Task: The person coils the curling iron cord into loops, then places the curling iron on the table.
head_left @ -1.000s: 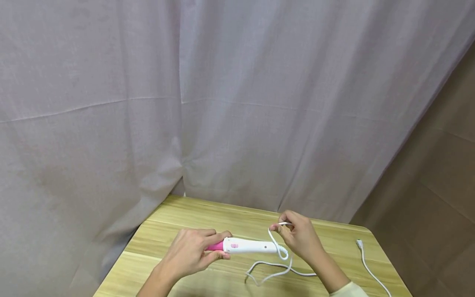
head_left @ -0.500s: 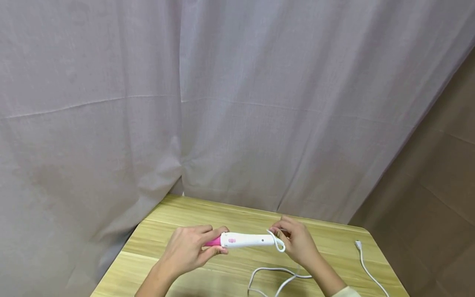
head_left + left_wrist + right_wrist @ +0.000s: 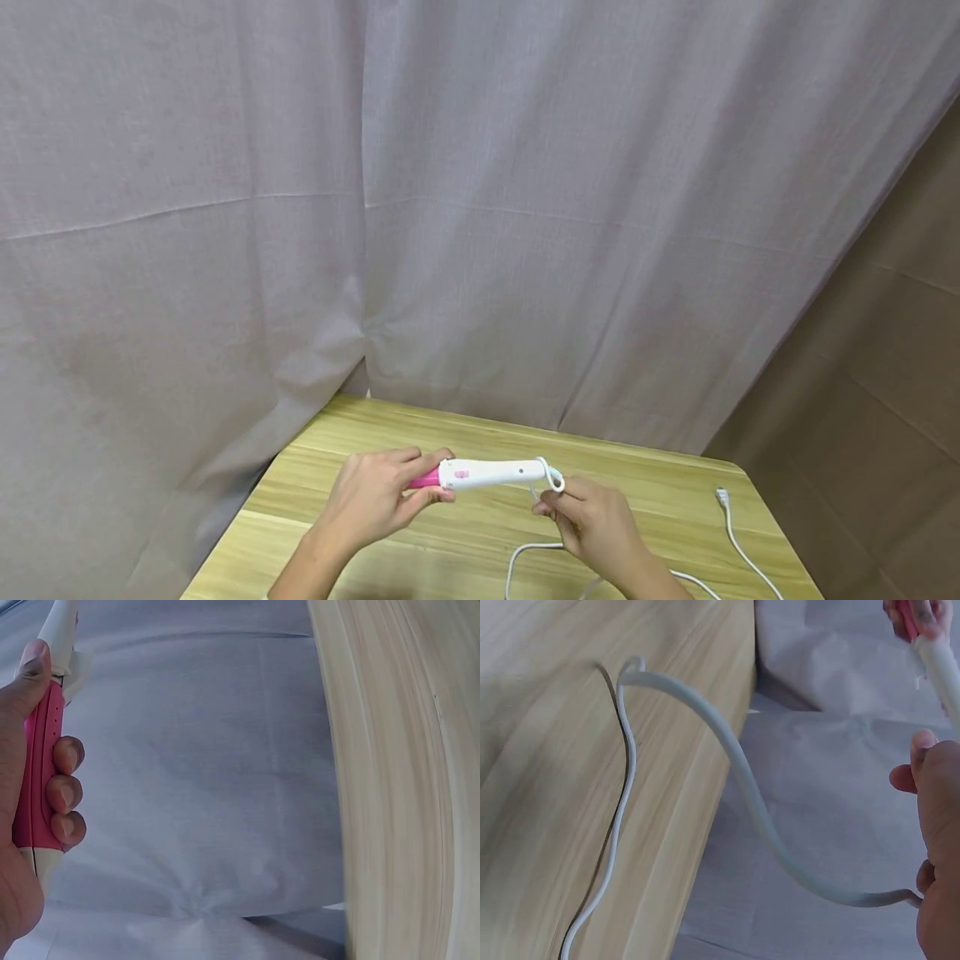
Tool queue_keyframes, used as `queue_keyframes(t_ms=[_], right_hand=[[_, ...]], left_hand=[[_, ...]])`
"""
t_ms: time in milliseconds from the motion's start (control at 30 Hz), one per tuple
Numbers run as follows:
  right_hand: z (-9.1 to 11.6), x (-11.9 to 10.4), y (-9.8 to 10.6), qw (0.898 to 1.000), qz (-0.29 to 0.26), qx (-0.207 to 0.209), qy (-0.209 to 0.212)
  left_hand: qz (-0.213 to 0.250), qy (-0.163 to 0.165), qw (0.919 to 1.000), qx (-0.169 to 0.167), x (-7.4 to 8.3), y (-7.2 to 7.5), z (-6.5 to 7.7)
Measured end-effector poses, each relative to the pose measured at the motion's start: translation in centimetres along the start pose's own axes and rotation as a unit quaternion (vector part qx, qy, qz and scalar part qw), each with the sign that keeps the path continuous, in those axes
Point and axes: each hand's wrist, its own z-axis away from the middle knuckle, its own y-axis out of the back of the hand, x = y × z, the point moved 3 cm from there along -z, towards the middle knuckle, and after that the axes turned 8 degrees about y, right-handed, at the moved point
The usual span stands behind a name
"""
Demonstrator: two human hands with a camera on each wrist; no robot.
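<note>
A hair straightener (image 3: 487, 472) with a white handle and a pink barrel is held level above the table. My left hand (image 3: 375, 498) grips its pink barrel (image 3: 41, 757), thumb along one side and fingers curled round the other in the left wrist view. A loop of white cord (image 3: 553, 481) passes round the handle's right end. My right hand (image 3: 596, 521) holds the cord just below that end, thumb and fingers together. In the right wrist view the cord (image 3: 742, 769) runs out from under the right hand (image 3: 943, 810) and down toward the table.
Slack cord (image 3: 512, 571) lies along the front of the wooden table (image 3: 420, 550). The white plug (image 3: 722, 497) rests near the right edge. Grey curtains (image 3: 480, 250) hang behind the table, with a darker brown one (image 3: 885, 400) at the right.
My right hand has carried the cord over and down past the handle's end, drawing the loop closer round it. The straightener has shifted slightly left and up; the left hand keeps its grip.
</note>
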Motion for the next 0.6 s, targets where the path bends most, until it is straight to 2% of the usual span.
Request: queue_keyframes(t_ms=[133,267,367,500,600], right_hand=[[-0.7,-1.1,1.0,0.998,0.021,0.021,0.053],[-2.4,-2.0,2.4,0.992,0.027,0.052,0.108],[-3.7,-2.3,3.4,0.988,0.035,0.063,0.133],[-4.8,-1.8,4.1,0.988,0.035,0.059,0.139],[-5.3,-1.1,4.3,0.994,-0.005,0.021,0.111]], left_hand=[[-0.003,0.013,0.9999,-0.005,-0.2,0.0,0.1],[0.001,0.02,0.9996,-0.02,-0.4,-0.3,0.2],[0.004,0.022,0.9992,-0.032,-0.4,-0.5,0.3],[0.011,0.02,0.9987,-0.045,-0.3,-0.6,0.4],[0.015,0.016,0.9984,-0.052,-0.4,-0.5,0.2]])
